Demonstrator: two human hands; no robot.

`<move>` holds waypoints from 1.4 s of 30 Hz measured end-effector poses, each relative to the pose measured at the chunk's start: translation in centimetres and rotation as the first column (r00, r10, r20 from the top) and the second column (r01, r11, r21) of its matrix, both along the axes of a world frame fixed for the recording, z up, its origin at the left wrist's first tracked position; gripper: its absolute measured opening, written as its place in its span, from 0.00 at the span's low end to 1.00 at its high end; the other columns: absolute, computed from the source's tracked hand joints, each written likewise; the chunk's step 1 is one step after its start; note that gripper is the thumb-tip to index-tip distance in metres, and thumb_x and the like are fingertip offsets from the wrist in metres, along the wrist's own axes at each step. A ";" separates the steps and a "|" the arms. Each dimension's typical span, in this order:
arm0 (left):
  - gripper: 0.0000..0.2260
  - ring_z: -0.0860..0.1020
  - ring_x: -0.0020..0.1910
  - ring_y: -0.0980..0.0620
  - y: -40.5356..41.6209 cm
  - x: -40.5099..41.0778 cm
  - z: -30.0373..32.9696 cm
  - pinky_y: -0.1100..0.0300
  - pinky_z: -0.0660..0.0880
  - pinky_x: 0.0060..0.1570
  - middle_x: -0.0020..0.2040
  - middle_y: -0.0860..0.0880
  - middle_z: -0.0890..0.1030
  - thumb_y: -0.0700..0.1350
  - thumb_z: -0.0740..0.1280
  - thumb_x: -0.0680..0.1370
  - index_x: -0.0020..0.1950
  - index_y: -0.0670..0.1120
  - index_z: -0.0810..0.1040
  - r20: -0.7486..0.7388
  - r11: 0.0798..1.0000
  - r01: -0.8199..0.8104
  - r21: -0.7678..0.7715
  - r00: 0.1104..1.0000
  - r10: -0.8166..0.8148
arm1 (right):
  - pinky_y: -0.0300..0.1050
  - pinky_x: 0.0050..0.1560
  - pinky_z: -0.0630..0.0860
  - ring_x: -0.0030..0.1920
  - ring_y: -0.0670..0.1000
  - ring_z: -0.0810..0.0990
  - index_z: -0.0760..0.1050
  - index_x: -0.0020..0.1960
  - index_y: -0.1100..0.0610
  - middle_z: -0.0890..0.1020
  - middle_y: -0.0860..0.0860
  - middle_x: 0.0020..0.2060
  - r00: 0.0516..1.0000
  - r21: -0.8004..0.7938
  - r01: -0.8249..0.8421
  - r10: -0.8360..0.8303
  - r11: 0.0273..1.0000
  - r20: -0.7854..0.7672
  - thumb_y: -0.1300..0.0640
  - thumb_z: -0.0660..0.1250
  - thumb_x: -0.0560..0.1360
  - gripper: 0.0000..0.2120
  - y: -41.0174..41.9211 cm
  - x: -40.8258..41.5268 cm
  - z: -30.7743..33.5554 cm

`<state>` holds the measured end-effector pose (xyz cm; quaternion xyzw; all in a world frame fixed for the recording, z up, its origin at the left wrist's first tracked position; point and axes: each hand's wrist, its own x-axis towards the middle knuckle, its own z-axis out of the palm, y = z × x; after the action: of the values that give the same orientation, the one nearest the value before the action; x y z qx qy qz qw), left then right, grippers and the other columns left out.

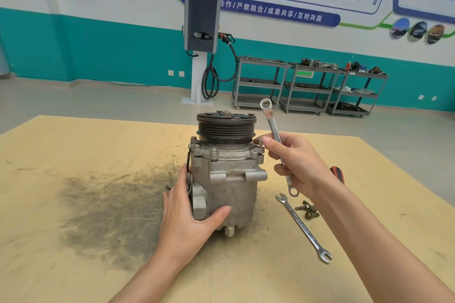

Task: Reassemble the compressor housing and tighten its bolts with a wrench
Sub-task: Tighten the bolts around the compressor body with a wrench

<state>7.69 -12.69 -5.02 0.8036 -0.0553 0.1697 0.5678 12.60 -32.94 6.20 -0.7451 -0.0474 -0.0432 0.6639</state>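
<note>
The compressor (227,174) is standing upright on the counter (73,155). Your left hand (189,219) is bracing its side, grip spread, while your right hand (295,165) is pinching a ring wrench (273,130) beside its top bolt (260,143).

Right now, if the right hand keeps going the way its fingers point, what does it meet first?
Probably the bolt on the compressor flange, just under the pulley. The right hand, holding the ring wrench, points left, its fingers apparently almost at the bolt, though depth is unclear.
</note>
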 end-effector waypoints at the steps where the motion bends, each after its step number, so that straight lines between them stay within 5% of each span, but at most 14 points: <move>1: 0.51 0.55 0.77 0.56 0.0 0.0 0.0 0.43 0.53 0.77 0.74 0.63 0.62 0.72 0.68 0.59 0.76 0.64 0.47 -0.003 1.000 0.001 0.001 1.000 -0.001 | 0.35 0.23 0.61 0.34 0.47 0.63 0.78 0.45 0.59 0.67 0.53 0.37 1.000 0.003 0.004 -0.004 1.000 -0.004 0.57 0.69 0.76 0.05 0.1 0.0 0.0; 6: 0.53 0.56 0.77 0.56 0.0 0.0 0.0 0.43 0.53 0.77 0.73 0.62 0.62 0.72 0.68 0.59 0.78 0.61 0.48 0.001 1.000 -0.004 0.002 1.000 0.004 | 0.37 0.24 0.59 0.29 0.45 0.62 0.76 0.38 0.58 0.69 0.51 0.32 0.999 0.045 0.025 -0.024 0.999 -0.028 0.58 0.73 0.72 0.07 0.4 0.1 0.1; 14: 0.53 0.56 0.77 0.56 0.0 -0.1 0.2 0.42 0.53 0.76 0.74 0.61 0.63 0.71 0.68 0.59 0.79 0.60 0.49 -0.001 1.000 0.006 -0.006 1.000 -0.006 | 0.34 0.22 0.62 0.34 0.45 0.65 0.79 0.46 0.60 0.70 0.51 0.36 0.999 0.010 -0.023 0.024 1.000 -0.046 0.59 0.69 0.76 0.04 -0.1 -0.1 0.3; 19: 0.53 0.56 0.77 0.57 0.0 -0.1 0.2 0.42 0.53 0.77 0.73 0.62 0.63 0.72 0.68 0.59 0.79 0.60 0.49 -0.005 1.000 0.002 -0.007 1.000 -0.002 | 0.36 0.22 0.60 0.26 0.44 0.64 0.73 0.40 0.60 0.75 0.43 0.24 1.000 0.053 0.005 -0.004 0.999 -0.015 0.61 0.72 0.73 0.08 0.7 -0.1 0.2; 25: 0.51 0.57 0.77 0.56 -0.1 -0.1 0.3 0.42 0.53 0.77 0.73 0.62 0.63 0.71 0.68 0.59 0.77 0.63 0.48 0.002 1.000 0.000 -0.012 1.000 0.000 | 0.34 0.22 0.61 0.33 0.45 0.65 0.79 0.48 0.60 0.72 0.50 0.36 0.997 0.044 -0.041 0.043 0.998 -0.062 0.59 0.69 0.76 0.04 0.1 -0.3 0.5; 32: 0.52 0.56 0.77 0.56 0.0 -0.1 0.1 0.43 0.53 0.77 0.75 0.60 0.63 0.72 0.68 0.59 0.78 0.60 0.50 0.007 1.000 0.000 -0.002 1.000 0.000 | 0.36 0.22 0.61 0.26 0.44 0.65 0.73 0.40 0.59 0.76 0.44 0.25 1.000 0.060 -0.007 0.008 0.998 -0.016 0.59 0.73 0.72 0.09 0.8 -0.2 0.1; 38: 0.52 0.57 0.76 0.56 0.0 -0.1 0.1 0.42 0.54 0.76 0.74 0.61 0.64 0.72 0.68 0.59 0.78 0.61 0.50 0.006 1.000 0.002 -0.003 1.000 -0.002 | 0.34 0.22 0.60 0.31 0.44 0.65 0.78 0.48 0.60 0.71 0.49 0.33 0.996 0.074 -0.045 0.050 0.996 -0.070 0.58 0.69 0.76 0.04 0.1 -0.2 0.4; 42: 0.50 0.57 0.76 0.57 0.0 0.0 0.1 0.42 0.54 0.76 0.74 0.61 0.64 0.72 0.68 0.59 0.76 0.65 0.48 0.004 1.000 -0.006 -0.007 1.000 0.006 | 0.35 0.22 0.60 0.31 0.45 0.65 0.77 0.43 0.60 0.73 0.49 0.31 0.999 0.062 -0.015 0.018 0.998 -0.051 0.60 0.71 0.74 0.04 0.5 -0.1 0.2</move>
<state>7.65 -12.69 -4.94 0.8013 -0.0535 0.1733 0.5701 12.47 -32.48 6.37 -0.7246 -0.0352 -0.0200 0.6879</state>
